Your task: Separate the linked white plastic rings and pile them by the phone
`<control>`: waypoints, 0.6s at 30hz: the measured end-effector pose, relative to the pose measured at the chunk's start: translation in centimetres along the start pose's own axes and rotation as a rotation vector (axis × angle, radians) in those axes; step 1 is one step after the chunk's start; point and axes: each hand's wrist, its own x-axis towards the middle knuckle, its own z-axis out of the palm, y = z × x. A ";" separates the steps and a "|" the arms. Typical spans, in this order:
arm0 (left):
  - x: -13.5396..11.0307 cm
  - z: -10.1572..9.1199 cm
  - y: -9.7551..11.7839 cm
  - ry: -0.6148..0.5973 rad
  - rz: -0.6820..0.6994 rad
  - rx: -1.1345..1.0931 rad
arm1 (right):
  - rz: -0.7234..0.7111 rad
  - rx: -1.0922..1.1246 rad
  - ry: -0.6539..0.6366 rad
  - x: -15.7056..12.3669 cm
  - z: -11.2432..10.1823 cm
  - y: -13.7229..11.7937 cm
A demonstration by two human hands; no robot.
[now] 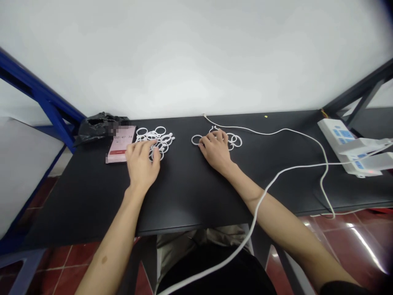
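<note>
Several white plastic rings with small knobs, lying in a tangled pile (pixel 166 140), are on the black table at the left. My left hand (pixel 143 162) rests at the pile's near side, its thumb apart from the fingers and the fingertips over the rings. A smaller group of white rings (pixel 236 140) lies near the table's middle. Over that group my right hand (pixel 217 151) is arched, palm down, with fingers apart and the fingertips among the rings. It covers part of the group, and its thumb is close to the leftmost ring (pixel 196 140).
A phone with a pink timer screen (pixel 121 143) lies left of the pile, before a crumpled black bag (pixel 98 127). White power strips (pixel 346 143) stand at the right. A white cable (pixel 285 169) crosses in front of my right forearm. Blue frame bars (pixel 46 102) flank the left.
</note>
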 end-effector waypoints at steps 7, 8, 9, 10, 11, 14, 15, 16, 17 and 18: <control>-1.1 1.0 3.7 -0.164 0.253 -0.054 | -0.226 0.298 -0.104 -0.9 -2.4 -1.5; -1.2 1.0 3.7 -0.182 0.269 -0.058 | -0.255 0.331 -0.104 -0.9 -2.6 -1.7; -1.2 1.0 3.7 -0.198 0.277 -0.060 | -0.276 0.356 -0.102 -0.9 -2.8 -1.9; -1.2 1.0 3.7 -0.210 0.275 -0.061 | -0.290 0.377 -0.101 -0.9 -2.9 -2.1; -1.2 1.1 3.6 -0.222 0.267 -0.065 | -0.295 0.394 -0.100 -0.9 -2.9 -2.2; -1.3 1.2 3.2 -0.243 0.236 -0.108 | -0.279 0.440 -0.077 -0.9 -2.8 -2.4; -1.3 1.2 3.1 -0.243 0.225 -0.130 | -0.270 0.459 -0.062 -1.0 -2.8 -2.5; -1.3 1.3 3.0 -0.242 0.214 -0.151 | -0.260 0.483 -0.046 -1.0 -2.7 -2.5; -1.3 1.3 3.0 -0.241 0.203 -0.167 | -0.248 0.512 -0.036 -1.1 -2.6 -2.5; -1.3 1.3 2.9 -0.238 0.193 -0.178 | -0.232 0.545 -0.033 -1.1 -2.5 -2.5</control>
